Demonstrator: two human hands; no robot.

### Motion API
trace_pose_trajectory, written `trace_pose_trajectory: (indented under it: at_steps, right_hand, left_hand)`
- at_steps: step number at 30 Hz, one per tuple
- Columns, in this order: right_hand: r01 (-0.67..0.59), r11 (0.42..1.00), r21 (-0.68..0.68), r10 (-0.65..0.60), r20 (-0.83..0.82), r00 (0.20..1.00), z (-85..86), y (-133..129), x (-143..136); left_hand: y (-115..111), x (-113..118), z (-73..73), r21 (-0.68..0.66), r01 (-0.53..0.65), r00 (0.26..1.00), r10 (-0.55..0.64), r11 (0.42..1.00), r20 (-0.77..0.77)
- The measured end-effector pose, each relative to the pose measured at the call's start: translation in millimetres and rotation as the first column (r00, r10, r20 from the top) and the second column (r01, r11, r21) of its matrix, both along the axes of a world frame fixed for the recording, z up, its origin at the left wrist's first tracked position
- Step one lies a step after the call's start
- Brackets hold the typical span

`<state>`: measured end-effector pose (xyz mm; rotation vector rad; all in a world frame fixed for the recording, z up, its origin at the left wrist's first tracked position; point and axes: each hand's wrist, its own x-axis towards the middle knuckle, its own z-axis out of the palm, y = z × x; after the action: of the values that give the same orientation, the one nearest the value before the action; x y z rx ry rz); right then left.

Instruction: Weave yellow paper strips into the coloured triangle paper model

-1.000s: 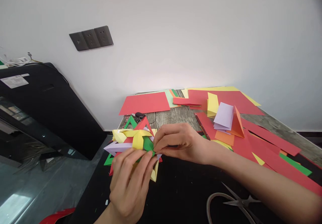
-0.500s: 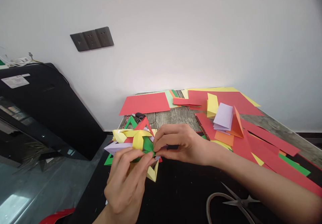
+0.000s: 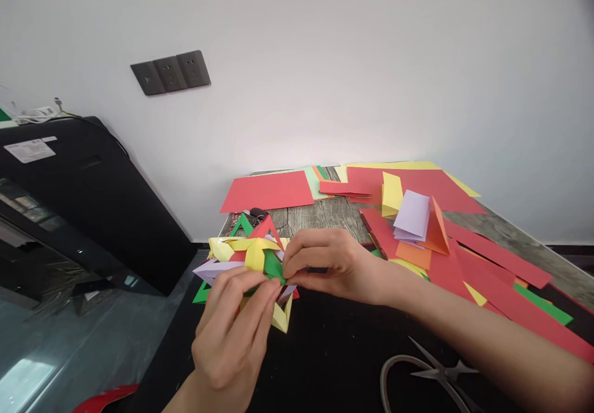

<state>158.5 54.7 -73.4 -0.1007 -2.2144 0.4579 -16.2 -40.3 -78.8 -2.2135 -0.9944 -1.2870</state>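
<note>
A folded-paper form of yellow, green, red and lilac pieces [image 3: 255, 256] is at the near left of the table. My left hand [image 3: 232, 329] is pinched on its green part from the front, thumb and index finger together. From the right, my right hand [image 3: 331, 261] pinches the same green piece [image 3: 273, 265], its fingertips almost touching the left ones. Pointed green, red and lilac tips stick out around the form, and a pale yellow point [image 3: 281, 318] hangs below it. Both hands cover part of its front and right side.
Red sheets [image 3: 268, 191] lie at the back. Folded yellow [image 3: 392, 194] and lilac papers [image 3: 412, 215] stand at the right, among red strips [image 3: 501, 252]. Open scissors [image 3: 443, 373] lie under my right forearm, near a grey band [image 3: 386, 379]. A black cabinet [image 3: 93, 184] stands at the left.
My left hand has shifted very slightly to the left, its fingers still on the green paper. My right hand has hardly moved.
</note>
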Motion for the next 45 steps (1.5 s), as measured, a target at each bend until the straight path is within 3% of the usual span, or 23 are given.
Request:
trace_pose_trajectory:
  at_steps: [5,10,20,28,31,34,36,38,39,40,42,45]
  right_hand:
    - [0.019,0.998,0.06,-0.018,-0.022,1.0,-2.1,0,-1]
    - [0.042,0.995,0.093,-0.04,-0.022,0.999,-0.9,-3,-1]
    - [0.061,0.998,-0.022,-0.061,0.022,0.998,1.6,-10,-1]
    - [0.12,0.993,0.006,-0.12,0.059,0.991,3.5,-14,1]
    - [0.165,0.986,0.009,-0.165,0.111,0.98,7.9,-21,2]
    - [0.243,0.969,-0.047,-0.233,0.156,0.96,9.8,-31,2]
    - [0.336,0.93,-0.149,-0.311,0.168,0.935,7.9,-38,1]
    - [0.434,0.837,-0.333,-0.391,0.193,0.9,3.8,-44,-2]
    - [0.467,0.769,-0.435,-0.414,0.217,0.884,1.3,-46,-5]
    - [0.486,0.698,-0.526,-0.422,0.247,0.872,-1.2,-48,-8]
    - [0.503,0.573,-0.647,-0.413,0.302,0.859,-6.0,-51,-15]
    - [0.492,0.47,-0.733,-0.423,0.302,0.854,-12.4,-54,-25]
  left_hand:
    - [2,-2,-1.7,0.101,0.0,0.993,0.012,0.995,-0.118]
    - [4,-3,-0.7,0.099,0.011,0.992,0.001,0.995,-0.126]
    - [4,-5,-3.9,0.046,0.025,0.996,-0.021,0.999,-0.081]
    - [1,-8,-0.9,-0.007,0.059,0.998,-0.059,0.998,0.002]
    - [-7,-15,1.3,-0.015,-0.014,1.0,0.014,1.0,0.0]
    - [-19,-33,0.5,-0.015,-0.179,0.98,0.179,0.984,0.084]
    - [-24,-50,-2.8,-0.08,-0.297,0.911,0.307,0.952,0.276]
    - [-24,-70,-8.1,-0.302,-0.304,0.749,0.422,0.904,0.511]
    - [-22,-80,-11.3,-0.449,-0.223,0.633,0.479,0.865,0.608]
    - [-19,-88,-14.7,-0.552,-0.054,0.527,0.493,0.832,0.692]
    - [-11,-101,-21.3,-0.642,0.119,0.445,0.538,0.757,0.716]
    - [-2,-103,-27.0,-0.707,0.325,0.382,0.597,0.628,0.705]
